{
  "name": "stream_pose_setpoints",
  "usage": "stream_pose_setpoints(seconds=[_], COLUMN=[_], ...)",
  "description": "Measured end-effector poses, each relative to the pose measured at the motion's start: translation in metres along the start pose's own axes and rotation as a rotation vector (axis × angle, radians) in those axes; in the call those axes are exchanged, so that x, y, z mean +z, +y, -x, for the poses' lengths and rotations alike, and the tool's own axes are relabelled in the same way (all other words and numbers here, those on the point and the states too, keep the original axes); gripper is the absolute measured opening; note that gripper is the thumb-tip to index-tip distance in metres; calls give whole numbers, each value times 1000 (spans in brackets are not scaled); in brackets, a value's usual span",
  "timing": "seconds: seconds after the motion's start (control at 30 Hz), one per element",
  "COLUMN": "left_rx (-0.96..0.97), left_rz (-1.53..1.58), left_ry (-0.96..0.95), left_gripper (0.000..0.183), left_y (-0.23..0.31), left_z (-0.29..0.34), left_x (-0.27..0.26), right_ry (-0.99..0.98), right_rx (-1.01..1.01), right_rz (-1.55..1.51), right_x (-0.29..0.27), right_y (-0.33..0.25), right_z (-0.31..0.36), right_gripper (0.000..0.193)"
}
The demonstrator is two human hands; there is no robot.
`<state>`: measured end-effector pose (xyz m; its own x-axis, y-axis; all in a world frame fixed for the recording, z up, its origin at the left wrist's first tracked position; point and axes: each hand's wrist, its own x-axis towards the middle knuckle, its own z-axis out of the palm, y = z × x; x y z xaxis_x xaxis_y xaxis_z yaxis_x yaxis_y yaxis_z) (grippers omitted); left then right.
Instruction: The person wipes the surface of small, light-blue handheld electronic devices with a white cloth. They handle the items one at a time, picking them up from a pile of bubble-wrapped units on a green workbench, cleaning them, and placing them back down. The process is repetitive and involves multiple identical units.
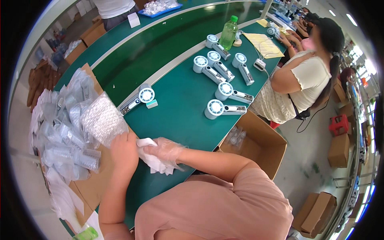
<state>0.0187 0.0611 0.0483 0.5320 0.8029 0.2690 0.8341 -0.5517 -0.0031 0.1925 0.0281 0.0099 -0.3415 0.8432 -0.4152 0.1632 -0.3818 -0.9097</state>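
Note:
My bare left hand (124, 148) is closed at the lower corner of a clear bubble-wrap bag (103, 120), which stands up from the fingers. Close beside it, my right hand (166, 151), in a thin clear plastic glove, grips a crumpled white cloth (158, 165) whose edges hang below the fingers. Beyond my hands, a pale blue handheld fan (146, 94) lies on the green table (176, 116), touching a small white and teal block (152, 104).
Bubble-wrap bags (72, 132) pile up on cardboard at left. Several handheld fans (215, 108) lie to the right, near a green bottle (229, 34). An open carton (260, 146) stands below the table's right edge. A co-worker (308, 76) sits farther right.

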Motion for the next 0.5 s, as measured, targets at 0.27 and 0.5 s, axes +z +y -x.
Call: stream_pose_setpoints(seconds=[0.27,0.5], left_rx=[-299,-493], left_rz=[-247,-206], left_ry=[-15,-67], left_gripper=[14,13], left_y=[-42,-56], left_z=[25,53], left_x=[3,-2], right_ry=[64,36], right_rx=[-184,-183], right_rz=[241,179], right_x=[14,29], right_y=[-6,-4], right_z=[-14,-26], right_gripper=[39,41])
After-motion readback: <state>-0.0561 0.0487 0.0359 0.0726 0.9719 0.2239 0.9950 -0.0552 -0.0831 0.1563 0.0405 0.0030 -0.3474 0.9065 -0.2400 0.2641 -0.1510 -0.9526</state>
